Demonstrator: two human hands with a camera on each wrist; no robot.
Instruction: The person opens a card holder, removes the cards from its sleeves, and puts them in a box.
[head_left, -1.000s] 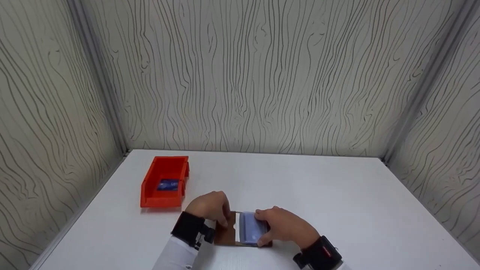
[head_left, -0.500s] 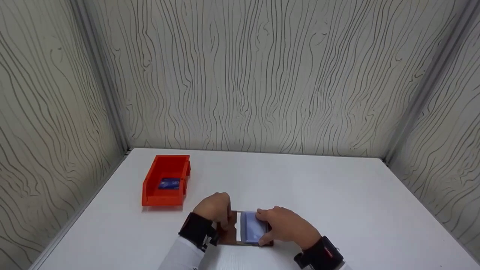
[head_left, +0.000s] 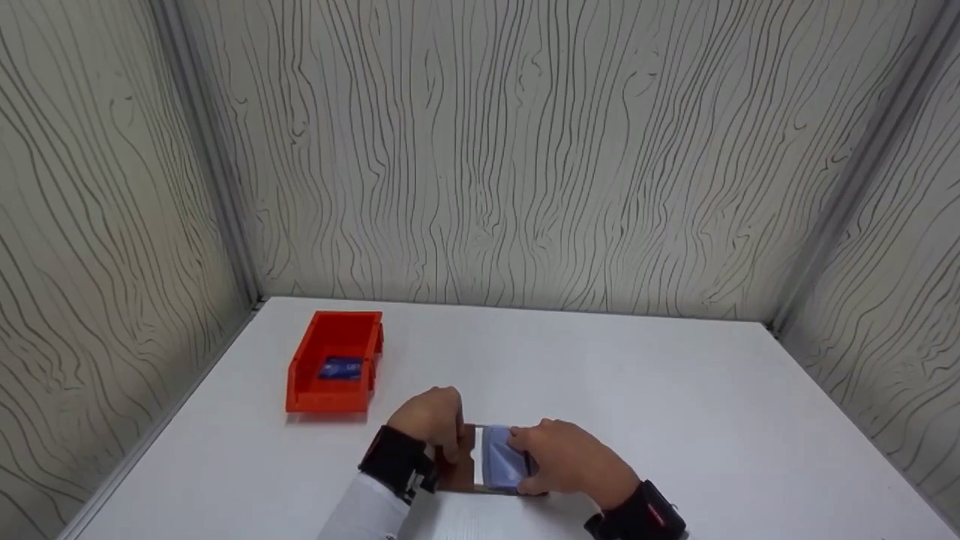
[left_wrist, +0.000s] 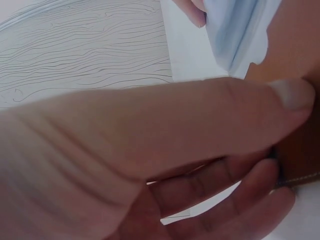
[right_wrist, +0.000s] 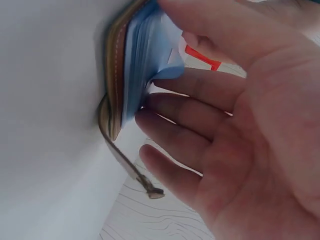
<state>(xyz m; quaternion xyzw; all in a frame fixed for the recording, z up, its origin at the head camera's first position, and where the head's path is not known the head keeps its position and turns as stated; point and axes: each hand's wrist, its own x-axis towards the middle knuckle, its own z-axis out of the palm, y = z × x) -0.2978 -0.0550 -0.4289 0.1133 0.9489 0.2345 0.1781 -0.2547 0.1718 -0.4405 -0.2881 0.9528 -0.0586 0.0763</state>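
Observation:
A brown leather card holder (head_left: 462, 474) lies spread on the white table in the head view, its stack of clear bluish plastic sleeves (head_left: 505, 461) on the right half. My left hand (head_left: 431, 417) pinches the left cover; in the left wrist view the thumb presses the brown inside (left_wrist: 297, 45), with the other fingers at its edge. At the sleeves' outer edge, my right hand (head_left: 574, 459) pinches a sleeve between thumb and fingers. The right wrist view shows that sleeve bending up from the layered stack (right_wrist: 137, 60). A strap with a snap end (right_wrist: 127, 162) hangs out from the holder.
A red open-front bin (head_left: 328, 403) stands at the left of the table, with a blue card (head_left: 341, 367) lying in it. Wood-grain panels (head_left: 480, 150) enclose the back and both sides of the table (head_left: 637, 375).
The right hand's fingers have shifted slightly at the sleeves' outer edge, and a sleeve there now looks bent up. The left hand keeps its grip on the cover, a touch farther right than at first.

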